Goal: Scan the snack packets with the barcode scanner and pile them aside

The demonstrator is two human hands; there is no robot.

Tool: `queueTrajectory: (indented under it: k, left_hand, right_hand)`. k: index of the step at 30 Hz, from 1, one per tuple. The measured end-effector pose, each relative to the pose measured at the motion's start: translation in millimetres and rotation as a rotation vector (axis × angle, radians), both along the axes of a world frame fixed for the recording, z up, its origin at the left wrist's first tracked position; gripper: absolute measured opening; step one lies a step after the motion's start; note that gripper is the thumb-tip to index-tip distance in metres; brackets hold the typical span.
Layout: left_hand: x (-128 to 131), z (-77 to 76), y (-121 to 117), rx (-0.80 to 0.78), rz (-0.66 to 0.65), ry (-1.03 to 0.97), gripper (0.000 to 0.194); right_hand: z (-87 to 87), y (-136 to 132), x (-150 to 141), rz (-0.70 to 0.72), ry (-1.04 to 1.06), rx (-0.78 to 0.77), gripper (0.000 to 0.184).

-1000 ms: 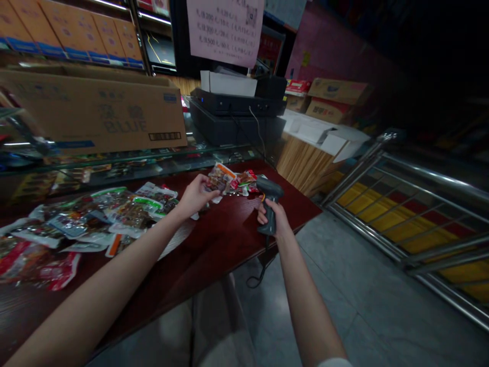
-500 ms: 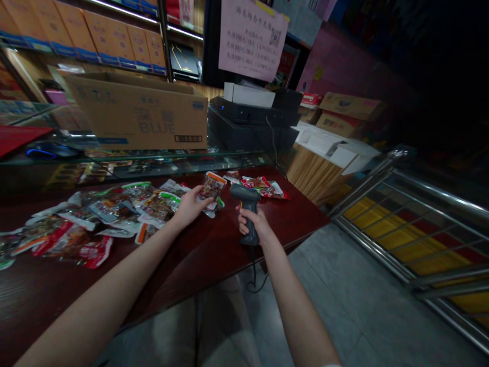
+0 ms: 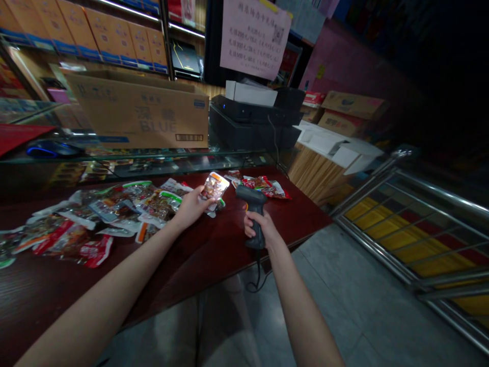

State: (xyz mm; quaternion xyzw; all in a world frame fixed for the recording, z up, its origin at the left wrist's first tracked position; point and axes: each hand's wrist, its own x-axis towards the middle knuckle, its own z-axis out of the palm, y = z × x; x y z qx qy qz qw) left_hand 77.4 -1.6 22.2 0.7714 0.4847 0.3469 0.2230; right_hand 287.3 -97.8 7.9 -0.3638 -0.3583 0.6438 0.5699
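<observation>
Between the thumb and fingers of my left hand is a small snack packet with an orange-and-white top, brightly lit. My right hand is wrapped round the handle of a dark barcode scanner, whose head points left at the packet, a short gap apart. Its cable hangs below the handle over the table edge. Left of my left hand lies a loose pile of snack packets, some with green, red or orange trim. A smaller group of red packets lies behind the scanner.
The dark red table carries the packets. Behind it, a cardboard box and a black machine stand on a glass counter. A computer mouse lies at left. To the right is a metal railing.
Light now falls brightly on the packet in my left hand. My right hand and the scanner have shifted slightly right in view. My left hand keeps its hold.
</observation>
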Motion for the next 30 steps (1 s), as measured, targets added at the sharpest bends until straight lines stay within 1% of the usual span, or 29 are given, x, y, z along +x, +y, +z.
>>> queueTrajectory:
  k: [2, 3, 5, 7, 8, 9, 10, 12, 13, 14, 15, 17, 19, 23, 25, 26, 28, 29, 30]
  left_hand:
    - [-0.6, 2.6, -4.5, 0.042, -0.003, 0.026, 0.043]
    - [-1.3, 4.4, -7.2, 0.070, 0.023, 0.066, 0.049]
    - [-3.6, 8.4, -12.4, 0.142, 0.115, 0.217, 0.057]
    - [-5.8, 11.7, -16.1, 0.234, 0.224, 0.392, 0.058]
    - [-6.2, 12.5, -16.9, 0.291, 0.259, 0.455, 0.057]
    - [-6.0, 12.4, -17.1, 0.353, 0.258, 0.499, 0.057]
    - [-4.8, 11.4, -16.8, 0.412, 0.214, 0.532, 0.056]
    - [-0.3, 6.3, -14.8, 0.481, 0.044, 0.591, 0.052]
    - [2.8, 2.7, -13.5, 0.472, -0.042, 0.621, 0.049]
    - [5.9, -1.3, -12.2, 0.434, -0.101, 0.649, 0.047]
    - [8.5, -5.1, -11.0, 0.380, -0.122, 0.670, 0.045]
    - [11.3, -10.3, -9.6, 0.285, -0.094, 0.699, 0.043]
    - [9.7, -10.8, -9.6, 0.247, -0.054, 0.730, 0.041]
    - [2.4, 0.6, -13.9, 0.213, 0.058, 0.837, 0.035]
    - [6.5, 8.9, -14.9, 0.205, 0.118, 0.899, 0.032]
    - [12.6, 13.3, -14.0, 0.223, 0.135, 0.917, 0.030]
    - [33.8, 21.7, -8.2, 0.295, 0.132, 0.905, 0.031]
    - [48.2, 25.2, -3.0, 0.339, 0.097, 0.859, 0.034]
    - [64.4, 27.6, 3.7, 0.345, 0.057, 0.800, 0.038]
  right_hand:
    - [1.0, -1.6, 6.5, 0.007, 0.013, -0.003, 0.031]
    - [1.8, -1.9, 11.3, 0.005, 0.022, -0.003, 0.030]
    - [3.3, -1.0, 24.2, -0.015, 0.047, 0.002, 0.029]
    - [4.1, 1.9, 39.7, -0.039, 0.077, 0.007, 0.028]
    - [3.9, 3.9, 47.6, -0.048, 0.089, 0.005, 0.027]
    - [3.3, 6.2, 54.9, -0.056, 0.099, 0.000, 0.026]
    - [2.3, 8.5, 61.3, -0.064, 0.106, -0.009, 0.025]
    - [-0.7, 12.8, 70.9, -0.082, 0.113, -0.035, 0.025]
    - [-2.5, 14.6, 74.0, -0.092, 0.117, -0.047, 0.025]
    - [-4.3, 16.0, 76.2, -0.101, 0.122, -0.055, 0.025]
    - [-6.1, 17.1, 77.5, -0.109, 0.126, -0.061, 0.026]
    - [-9.1, 18.0, 78.4, -0.125, 0.132, -0.066, 0.027]
    - [-11.0, 18.0, 78.3, -0.149, 0.129, -0.067, 0.029]
    - [-12.3, 17.7, 77.7, -0.197, 0.138, -0.063, 0.031]
    - [-12.4, 18.0, 77.7, -0.204, 0.151, -0.067, 0.030]
    - [-12.5, 18.2, 78.0, -0.206, 0.160, -0.070, 0.030]
    - [-12.8, 18.9, 78.9, -0.215, 0.188, -0.077, 0.029]
    - [-13.0, 19.3, 79.5, -0.220, 0.204, -0.081, 0.028]
    - [-13.1, 19.7, 80.3, -0.225, 0.220, -0.085, 0.028]
